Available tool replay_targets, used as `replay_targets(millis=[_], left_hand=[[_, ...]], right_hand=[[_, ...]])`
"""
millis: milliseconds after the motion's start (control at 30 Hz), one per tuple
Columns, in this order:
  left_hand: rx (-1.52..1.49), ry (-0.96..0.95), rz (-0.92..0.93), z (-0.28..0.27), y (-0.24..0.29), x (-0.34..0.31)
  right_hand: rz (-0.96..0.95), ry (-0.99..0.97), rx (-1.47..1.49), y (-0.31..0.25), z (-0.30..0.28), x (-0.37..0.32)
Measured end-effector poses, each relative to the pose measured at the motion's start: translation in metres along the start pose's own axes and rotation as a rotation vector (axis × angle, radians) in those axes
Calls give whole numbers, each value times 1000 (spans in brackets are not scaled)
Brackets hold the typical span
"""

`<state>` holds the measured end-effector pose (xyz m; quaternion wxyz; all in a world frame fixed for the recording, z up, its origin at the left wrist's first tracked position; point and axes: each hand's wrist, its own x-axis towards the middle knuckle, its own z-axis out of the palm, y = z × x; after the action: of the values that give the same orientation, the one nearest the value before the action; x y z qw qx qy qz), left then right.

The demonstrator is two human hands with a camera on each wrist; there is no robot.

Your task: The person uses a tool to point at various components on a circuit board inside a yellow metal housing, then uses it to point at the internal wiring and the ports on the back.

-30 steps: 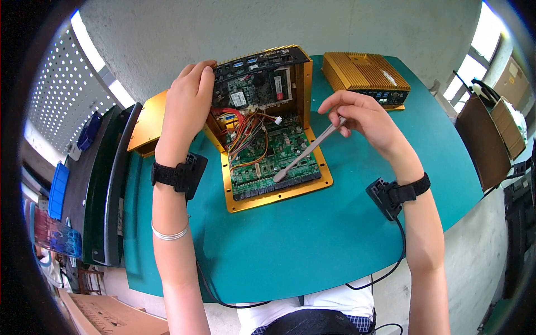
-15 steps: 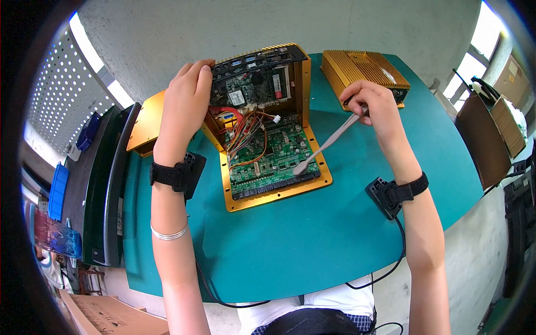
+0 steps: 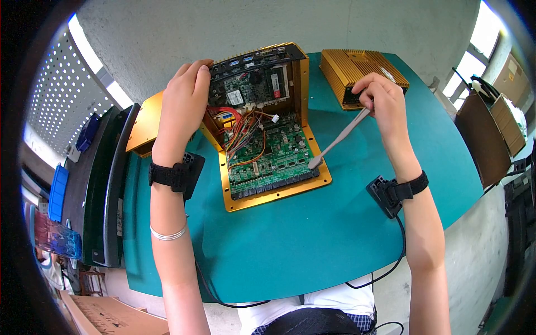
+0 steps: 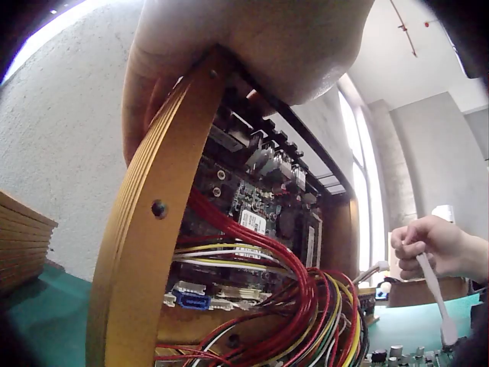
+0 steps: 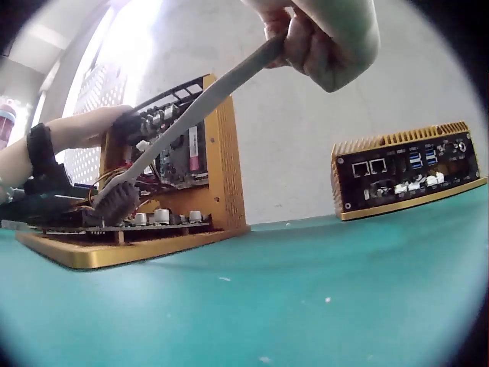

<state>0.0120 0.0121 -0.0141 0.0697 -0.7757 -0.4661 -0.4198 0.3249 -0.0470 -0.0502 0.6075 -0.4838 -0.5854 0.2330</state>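
Observation:
My left hand (image 3: 184, 103) grips the top left corner of the upright gold housing (image 3: 304, 92), which holds a dark circuit board and a row of ports. At its foot a green circuit board (image 3: 273, 159) lies on a gold base plate (image 3: 268, 200). Bundled coloured wires (image 4: 306, 298) join the two parts. In my right hand (image 3: 385, 106) a long grey brush (image 3: 346, 134) is pinched by the handle end and slants down to the left. Dark bristles (image 5: 116, 203) show on its head, right at the board's front right corner.
A second gold ribbed computer box (image 3: 363, 70) stands at the back right of the green table (image 3: 268, 251). Another gold case (image 3: 146, 123) sits behind my left forearm. Black cables run from both wrist cameras. A cardboard box (image 3: 486, 139) is beyond the table's right edge.
My right hand has moved right and slightly away from me, drawing the brush head along the board's front connector row to its right corner. The left hand has stayed on the housing.

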Motion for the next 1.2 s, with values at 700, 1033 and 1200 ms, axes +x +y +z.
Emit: replay_targets(millis=[700, 1033, 1200], left_hand=[[24, 2, 3, 0, 0, 0], [25, 8, -21, -1, 3, -1], [18, 10, -6, 0, 2, -1]], right_hand=[[-40, 95, 79, -3, -1, 0], [122, -254, 145, 1, 7, -1], [64, -282, 142, 2, 10, -2]])
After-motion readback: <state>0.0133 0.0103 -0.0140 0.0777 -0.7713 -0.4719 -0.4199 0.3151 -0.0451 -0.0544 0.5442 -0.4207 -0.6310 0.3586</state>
